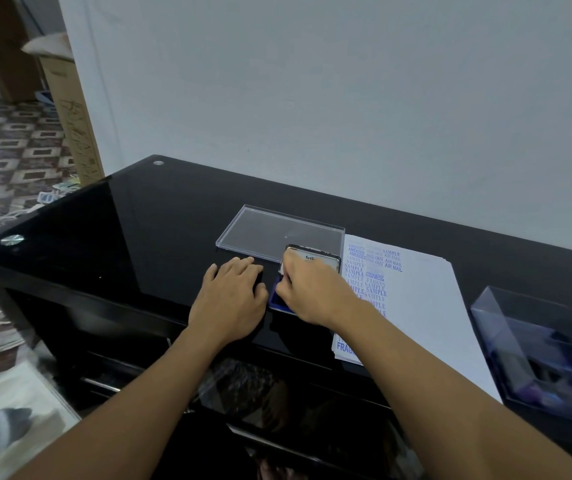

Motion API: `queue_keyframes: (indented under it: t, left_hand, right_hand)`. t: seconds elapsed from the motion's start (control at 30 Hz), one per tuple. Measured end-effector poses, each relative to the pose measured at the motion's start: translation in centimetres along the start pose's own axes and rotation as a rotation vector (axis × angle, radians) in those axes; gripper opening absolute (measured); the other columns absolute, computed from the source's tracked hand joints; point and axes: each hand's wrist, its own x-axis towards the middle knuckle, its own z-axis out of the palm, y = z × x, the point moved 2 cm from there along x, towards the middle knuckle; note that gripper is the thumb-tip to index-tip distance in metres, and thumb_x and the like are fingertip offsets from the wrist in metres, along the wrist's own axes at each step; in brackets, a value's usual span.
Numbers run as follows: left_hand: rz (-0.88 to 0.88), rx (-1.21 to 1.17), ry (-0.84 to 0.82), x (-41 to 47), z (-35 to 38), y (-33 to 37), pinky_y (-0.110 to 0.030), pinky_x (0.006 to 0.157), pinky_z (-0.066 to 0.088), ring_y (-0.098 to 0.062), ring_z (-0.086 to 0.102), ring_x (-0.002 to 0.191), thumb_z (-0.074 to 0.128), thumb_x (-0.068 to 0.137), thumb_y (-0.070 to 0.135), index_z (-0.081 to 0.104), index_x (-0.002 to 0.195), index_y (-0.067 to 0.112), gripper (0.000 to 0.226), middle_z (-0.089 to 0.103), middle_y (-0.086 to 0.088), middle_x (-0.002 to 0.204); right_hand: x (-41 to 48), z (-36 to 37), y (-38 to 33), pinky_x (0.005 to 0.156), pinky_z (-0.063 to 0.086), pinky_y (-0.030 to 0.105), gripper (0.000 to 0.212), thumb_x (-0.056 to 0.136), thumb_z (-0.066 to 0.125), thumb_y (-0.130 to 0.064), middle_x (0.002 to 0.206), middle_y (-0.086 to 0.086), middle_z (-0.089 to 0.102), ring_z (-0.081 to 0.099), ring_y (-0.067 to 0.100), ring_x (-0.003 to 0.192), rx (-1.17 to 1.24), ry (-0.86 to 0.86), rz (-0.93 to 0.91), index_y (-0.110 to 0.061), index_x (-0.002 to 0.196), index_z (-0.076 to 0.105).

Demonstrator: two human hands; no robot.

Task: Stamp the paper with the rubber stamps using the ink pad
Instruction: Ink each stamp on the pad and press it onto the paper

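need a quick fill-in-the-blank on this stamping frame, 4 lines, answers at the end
1. The table under the flat left hand is ____ in colour.
2. The right hand is over the open ____, just left of the paper.
3. The stamped words on the paper are printed in ____ ink.
4. The clear box stands to the paper's ____.

Answers: black; ink pad; blue; right
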Motion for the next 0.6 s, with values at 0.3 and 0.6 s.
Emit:
queue_keyframes:
  t: [0.3, 0.6]
  left_hand:
    - [-0.006, -0.004, -0.006, 0.0, 0.0, 0.0, -0.046, 0.123, 0.014, -0.013, 0.023, 0.148, 0.033, 0.101, 0.037, 0.042, 0.146, 0.024, 0.047, 0.033, 0.004, 0.159]
    - [-0.002, -0.007, 0.002, -0.1, -0.1, 0.1, -0.045, 0.123, 0.013, -0.012, 0.023, 0.148, 0.034, 0.102, 0.036, 0.043, 0.145, 0.024, 0.046, 0.033, 0.004, 0.159]
  right_hand:
    - [1.0, -0.4, 0.1, 0.064, 0.039, 0.037, 0.015, 0.097, 0.046, -0.028, 0.085, 0.011, 0.057, 0.052, 0.031, 0.077, 0.011, -0.067, 0.042, -0.015, 0.094, 0.042]
    - [1.1, -0.4, 0.2, 0.066, 0.042, 0.037, 0.014, 0.095, 0.048, -0.028, 0.087, 0.010, 0.059, 0.054, 0.031, 0.080, 0.027, -0.057, 0.056, -0.015, 0.094, 0.044]
